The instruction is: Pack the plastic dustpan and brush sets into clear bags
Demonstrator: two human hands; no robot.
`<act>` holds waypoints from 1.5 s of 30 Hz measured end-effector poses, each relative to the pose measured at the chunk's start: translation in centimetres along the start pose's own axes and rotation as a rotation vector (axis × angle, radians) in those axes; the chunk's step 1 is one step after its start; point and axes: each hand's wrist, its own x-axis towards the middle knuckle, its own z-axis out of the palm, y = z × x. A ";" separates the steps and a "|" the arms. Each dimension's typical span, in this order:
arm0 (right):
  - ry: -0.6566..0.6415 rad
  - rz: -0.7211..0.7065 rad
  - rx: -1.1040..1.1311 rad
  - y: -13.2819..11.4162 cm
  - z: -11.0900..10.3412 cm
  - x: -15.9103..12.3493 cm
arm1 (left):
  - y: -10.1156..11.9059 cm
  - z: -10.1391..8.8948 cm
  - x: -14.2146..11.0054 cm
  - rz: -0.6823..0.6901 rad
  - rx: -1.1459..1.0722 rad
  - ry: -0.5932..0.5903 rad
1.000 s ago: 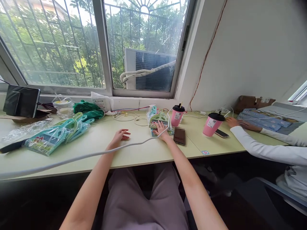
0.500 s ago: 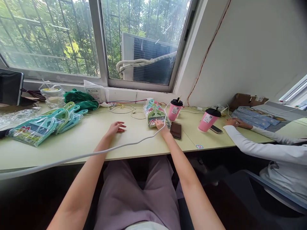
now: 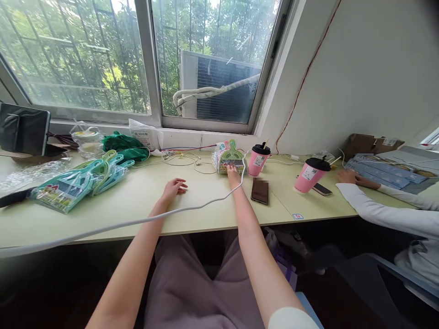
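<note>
My right hand (image 3: pixel 233 175) is at the front of a small stack of plastic-wrapped toy-like dustpan-and-brush sets; its fingers lie over the front edge of the green dustpan set (image 3: pixel 232 155) on top. The thumb is hidden. The set's green handle points away towards the window. My left hand (image 3: pixel 174 189) rests on the tabletop with loosely curled, parted fingers and holds nothing. More wrapped dustpan sets (image 3: pixel 65 187) in turquoise and green lie piled to its left. A white cable (image 3: pixel 185 209) crosses in front of both forearms and rises beside the right hand.
Right of the stack stand a pink cup (image 3: pixel 257 161), a dark phone (image 3: pixel 260 191) and a second, tilted-looking pink cup (image 3: pixel 311 176). A co-worker's hands (image 3: pixel 355 177) rest near blue packages (image 3: pixel 387 169). A green bag (image 3: pixel 125 147) and a tablet (image 3: pixel 25 125) are at left.
The view has swung slightly left. My right hand and the dustpan set on top have moved a little towards the window. My left hand stays on the table.
</note>
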 end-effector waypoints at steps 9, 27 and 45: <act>-0.001 0.007 -0.081 2.2 -1.1 -4.7 | 0.0 0.1 0.0 0.008 0.005 -0.014; 0.242 -0.193 -0.116 0.1 -3.2 -7.6 | 1.5 -2.5 -1.4 0.242 0.741 0.660; 0.116 -0.251 -0.027 -2.1 -3.8 -8.4 | 5.4 -21.8 -9.4 -0.170 1.640 0.499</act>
